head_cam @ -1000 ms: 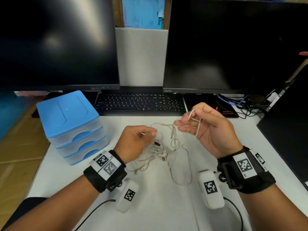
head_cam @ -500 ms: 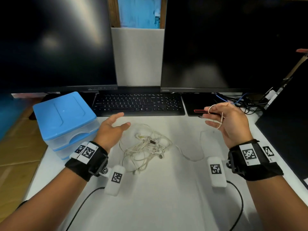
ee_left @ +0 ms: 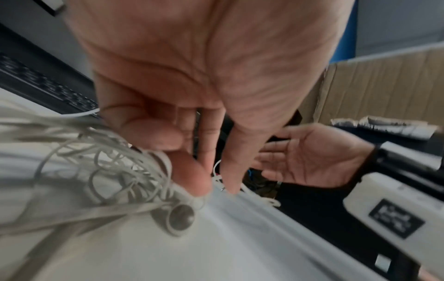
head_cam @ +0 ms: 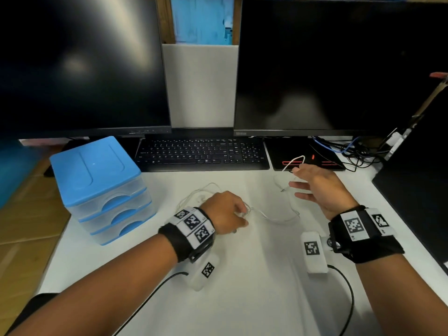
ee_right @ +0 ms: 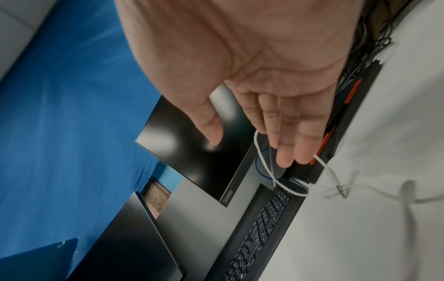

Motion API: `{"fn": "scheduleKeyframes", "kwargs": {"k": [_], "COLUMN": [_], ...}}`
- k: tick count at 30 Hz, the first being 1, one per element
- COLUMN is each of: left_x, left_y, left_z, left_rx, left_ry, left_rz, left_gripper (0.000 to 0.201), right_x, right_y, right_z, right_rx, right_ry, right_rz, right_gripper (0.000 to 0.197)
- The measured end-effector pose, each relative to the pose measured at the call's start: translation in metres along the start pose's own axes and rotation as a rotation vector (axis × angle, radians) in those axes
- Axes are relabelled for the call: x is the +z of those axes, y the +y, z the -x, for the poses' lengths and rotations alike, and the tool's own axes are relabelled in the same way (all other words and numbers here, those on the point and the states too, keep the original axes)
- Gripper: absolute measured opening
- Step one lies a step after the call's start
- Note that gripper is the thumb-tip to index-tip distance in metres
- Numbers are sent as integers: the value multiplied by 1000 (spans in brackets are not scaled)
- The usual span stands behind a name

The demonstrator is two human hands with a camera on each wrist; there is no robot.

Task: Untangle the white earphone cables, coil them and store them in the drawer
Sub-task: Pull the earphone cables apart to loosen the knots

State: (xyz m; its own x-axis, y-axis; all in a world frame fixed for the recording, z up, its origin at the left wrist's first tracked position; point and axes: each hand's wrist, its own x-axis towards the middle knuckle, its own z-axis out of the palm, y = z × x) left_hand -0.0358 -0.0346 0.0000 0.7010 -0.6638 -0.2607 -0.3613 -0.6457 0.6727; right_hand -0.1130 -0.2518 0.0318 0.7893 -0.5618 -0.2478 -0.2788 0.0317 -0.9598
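Observation:
The white earphone cables [head_cam: 274, 218] lie tangled on the white desk [head_cam: 242, 287]. My left hand [head_cam: 242, 214] covers the tangle, and in the left wrist view that hand [ee_left: 211, 188] curls its fingers round the bunched cables [ee_left: 108, 161], with an earbud [ee_left: 180, 218] just below the fingertips. My right hand [head_cam: 297, 183] hovers to the right with straight fingers. A cable loop [head_cam: 299, 156] hangs over its fingers [ee_right: 286, 152], and the jack plug [ee_right: 336, 180] dangles down to the desk. The blue three-drawer unit [head_cam: 97, 180] stands at the left, all drawers closed.
A black keyboard [head_cam: 201, 151] and two dark monitors [head_cam: 327, 69] stand at the back. A black pad with red stripes [head_cam: 324, 163] and loose dark wires [head_cam: 358, 151] lie behind the right hand. A dark panel [head_cam: 417, 190] borders the desk's right side.
My left hand has dropped from open above the desk onto the tangle and gripped it. My right hand's fingers have straightened, the cable loop still hanging over them.

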Motion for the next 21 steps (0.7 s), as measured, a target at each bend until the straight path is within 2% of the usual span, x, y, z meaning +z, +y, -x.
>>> {"fn": "scheduleKeyframes", "kwargs": {"k": [2, 5, 7, 9, 12, 16, 21], "left_x": [5, 9, 9, 5, -4, -13, -18], "left_y": [0, 2, 1, -5, -16, -17, -18], "left_z": [-9, -11, -11, -12, -9, 9, 25], "left_rx": [-25, -19, 13, 32, 104, 118, 179], "left_ry": [-16, 46, 54, 39, 45, 30, 83], "left_rz": [-169, -363, -371, -268, 103, 551, 697], "left_gripper": [24, 16, 16, 22, 21, 17, 15], "right_x": [0, 4, 6, 10, 21, 38, 53], "right_y": [1, -1, -2, -5, 0, 12, 14], "right_z": [0, 6, 12, 20, 28, 33, 41], "right_rx": [-13, -70, -118, -138, -127, -183, -222], "right_ry": [-1, -24, -135, -311, -508, -510, -467], "right_rz": [45, 137, 217, 333, 556, 610, 458], "right_gripper": [39, 16, 16, 23, 21, 11, 10]}}
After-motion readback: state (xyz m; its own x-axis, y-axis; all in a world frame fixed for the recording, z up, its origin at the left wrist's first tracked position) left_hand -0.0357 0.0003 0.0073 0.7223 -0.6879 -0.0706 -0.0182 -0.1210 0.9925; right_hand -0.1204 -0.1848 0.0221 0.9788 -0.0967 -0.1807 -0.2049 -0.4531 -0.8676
